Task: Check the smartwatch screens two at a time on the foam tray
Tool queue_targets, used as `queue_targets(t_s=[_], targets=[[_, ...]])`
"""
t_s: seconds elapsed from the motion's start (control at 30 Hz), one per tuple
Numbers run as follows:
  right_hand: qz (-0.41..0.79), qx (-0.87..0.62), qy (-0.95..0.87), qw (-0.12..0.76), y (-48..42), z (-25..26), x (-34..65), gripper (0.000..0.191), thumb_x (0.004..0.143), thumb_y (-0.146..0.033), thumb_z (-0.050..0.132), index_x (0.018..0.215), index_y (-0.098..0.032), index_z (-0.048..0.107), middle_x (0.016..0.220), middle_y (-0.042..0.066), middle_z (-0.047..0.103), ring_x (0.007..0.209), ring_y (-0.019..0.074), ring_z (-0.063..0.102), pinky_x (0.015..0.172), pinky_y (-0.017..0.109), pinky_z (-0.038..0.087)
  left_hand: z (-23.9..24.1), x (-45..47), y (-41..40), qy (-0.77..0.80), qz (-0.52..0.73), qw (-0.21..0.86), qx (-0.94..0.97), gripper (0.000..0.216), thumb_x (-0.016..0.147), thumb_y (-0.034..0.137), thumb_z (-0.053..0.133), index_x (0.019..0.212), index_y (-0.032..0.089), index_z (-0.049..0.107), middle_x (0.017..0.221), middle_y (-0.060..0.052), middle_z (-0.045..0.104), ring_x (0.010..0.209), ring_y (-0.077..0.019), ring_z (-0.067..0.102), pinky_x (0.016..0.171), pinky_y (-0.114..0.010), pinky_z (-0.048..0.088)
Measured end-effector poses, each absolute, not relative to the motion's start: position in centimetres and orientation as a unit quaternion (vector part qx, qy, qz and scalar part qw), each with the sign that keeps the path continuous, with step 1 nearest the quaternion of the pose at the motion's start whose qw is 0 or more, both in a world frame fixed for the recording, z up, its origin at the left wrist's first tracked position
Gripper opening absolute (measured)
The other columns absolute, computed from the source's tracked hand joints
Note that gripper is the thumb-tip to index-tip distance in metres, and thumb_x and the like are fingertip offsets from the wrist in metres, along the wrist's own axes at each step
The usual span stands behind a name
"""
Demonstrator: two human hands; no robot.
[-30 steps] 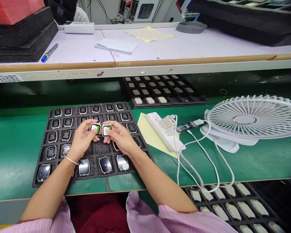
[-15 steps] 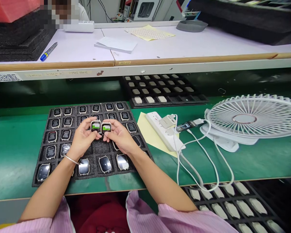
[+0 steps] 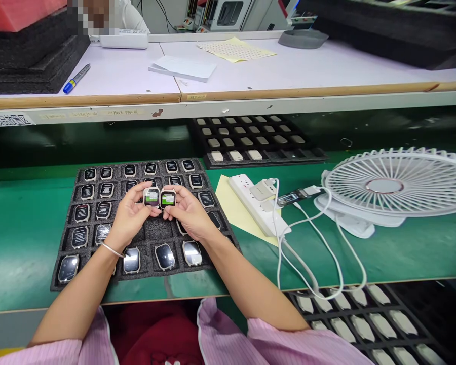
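My left hand [image 3: 131,213] is closed on a smartwatch body [image 3: 151,197] without a strap, its lit screen partly green. My right hand [image 3: 190,210] grips a second smartwatch body [image 3: 168,198] right beside the first, and its screen also shows green and white. Both are held above a black foam tray [image 3: 157,230]. Rows of strapless watch bodies lie in the tray's pockets, many with white text on dark screens. Nearest me, the front row has dark, reflective screens, such as the watch [image 3: 164,257] in the middle. My hands and forearms hide part of the tray.
Right of the tray, a white power strip [image 3: 251,200] with a charger and cables lies partly on yellow paper [image 3: 228,200]. A white fan [image 3: 383,187] stands farther right. Another foam tray [image 3: 266,157] sits under the shelf [image 3: 117,76]. A person [image 3: 131,17] is behind it.
Both watches have tilted slightly, and the left screen now looks paler with glare. My grip stays the same. The person behind the shelf has shifted a little.
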State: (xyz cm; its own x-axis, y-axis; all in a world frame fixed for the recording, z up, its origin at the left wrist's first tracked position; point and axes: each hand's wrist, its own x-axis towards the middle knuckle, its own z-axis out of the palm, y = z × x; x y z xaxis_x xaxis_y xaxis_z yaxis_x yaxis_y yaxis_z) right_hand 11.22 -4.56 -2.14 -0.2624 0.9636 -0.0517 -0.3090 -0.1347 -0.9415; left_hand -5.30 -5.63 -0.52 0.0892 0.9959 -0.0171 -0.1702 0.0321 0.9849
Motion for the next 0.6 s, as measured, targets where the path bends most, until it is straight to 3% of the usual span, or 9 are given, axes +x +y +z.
queue_targets(t_s=[0.3, 0.6], targets=[[0.654, -0.355, -0.46, 0.483, -4.65, -2.24, 11.29, 0.036, 0.077, -0.018, 0.064, 0.112, -0.023, 0.055, 0.082, -0.003, 0.065, 0.058, 0.0105, 0.06, 0.055, 0.026, 0.043, -0.29, -5.28, -5.73, 0.454, 0.507, 0.562, 0.471, 0.04, 0.077, 0.02, 0.068, 0.116, 0.018, 0.058, 0.102, -0.003, 0.067, 0.061, -0.0099, 0.07, 0.062, -0.024, 0.06], [0.655, -0.35, -0.463, 0.483, -4.71, -2.13, 11.37, 0.039, 0.074, -0.016, 0.066, 0.111, -0.023, 0.057, 0.084, -0.003, 0.065, 0.057, 0.0097, 0.06, 0.054, 0.025, 0.042, -0.36, -5.27, -5.58, 0.456, 0.51, 0.558, 0.47, 0.04, 0.074, 0.02, 0.069, 0.113, 0.018, 0.059, 0.103, -0.003, 0.067, 0.06, -0.0103, 0.07, 0.06, -0.023, 0.059]])
